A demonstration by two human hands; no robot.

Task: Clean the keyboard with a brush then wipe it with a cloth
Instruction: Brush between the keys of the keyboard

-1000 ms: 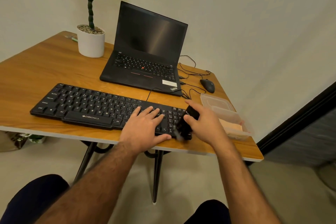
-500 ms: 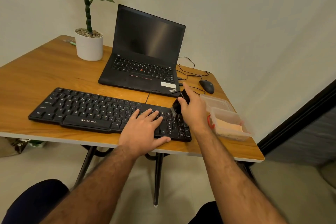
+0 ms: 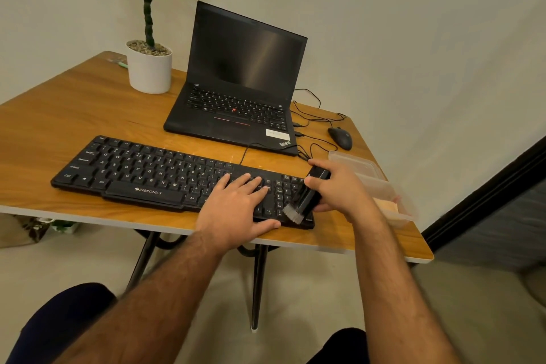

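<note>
The black keyboard (image 3: pixel 177 177) lies along the near edge of the wooden surface (image 3: pixel 59 115), and everything else is placed here relative to it. The left hand (image 3: pixel 236 210) lies flat on the keys toward the keyboard's right part, its fingers (image 3: pixel 251 183) straight and spread, the thumb reaching along the near rim; it holds nothing. The right hand (image 3: pixel 339 186) is at the keyboard's right end, its fingers curled round the black handle of a brush (image 3: pixel 307 196). The brush slants down toward the keyboard's near right corner, and its grey bristles meet the number pad there. Just right of the keyboard, partly behind the right hand, stands a clear plastic container (image 3: pixel 381 186) with something pale orange inside; whether that is the cloth cannot be told. Behind the keyboard stands an open black laptop (image 3: pixel 245 91) with a dark screen. A black mouse (image 3: pixel 340 138) lies beyond the keyboard's far right corner, with thin cables (image 3: pixel 307 115) trailing between it and the laptop. Farther back, to the left of the laptop, is a potted plant (image 3: pixel 149 68) in a white pot.
</note>
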